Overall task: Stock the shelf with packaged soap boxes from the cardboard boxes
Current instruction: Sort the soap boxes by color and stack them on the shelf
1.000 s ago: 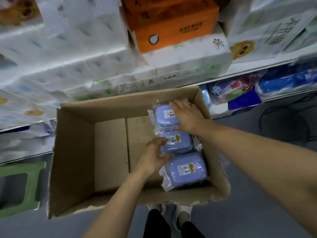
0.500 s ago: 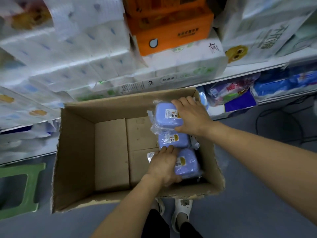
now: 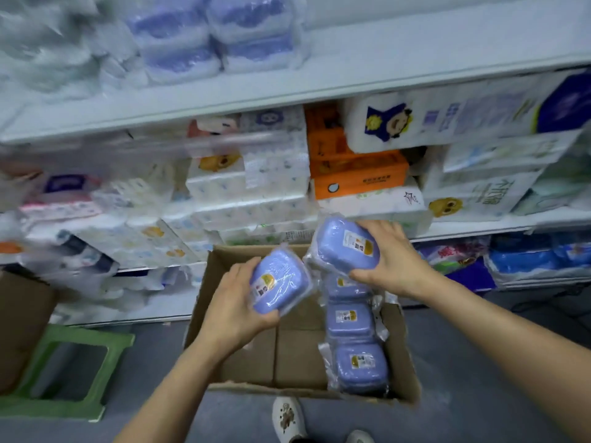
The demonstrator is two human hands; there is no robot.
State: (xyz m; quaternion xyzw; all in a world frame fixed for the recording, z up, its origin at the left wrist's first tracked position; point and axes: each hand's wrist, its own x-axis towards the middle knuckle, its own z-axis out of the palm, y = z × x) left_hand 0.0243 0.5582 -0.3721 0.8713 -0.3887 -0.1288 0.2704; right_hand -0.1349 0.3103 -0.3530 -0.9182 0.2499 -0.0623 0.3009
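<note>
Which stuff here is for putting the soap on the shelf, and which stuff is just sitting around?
For the job:
- left hand gripping a purple soap pack
- right hand gripping another soap pack
- soap packs left in the box
- cardboard box
- shelf

Just sitting around:
- green stool
- orange tissue packs
- white tissue bundles

Grey floor [image 3: 479, 362] carries a cardboard box [image 3: 204, 302] (open) and green stool [image 3: 105, 372].

Even cool light, motion-blurred edges
</note>
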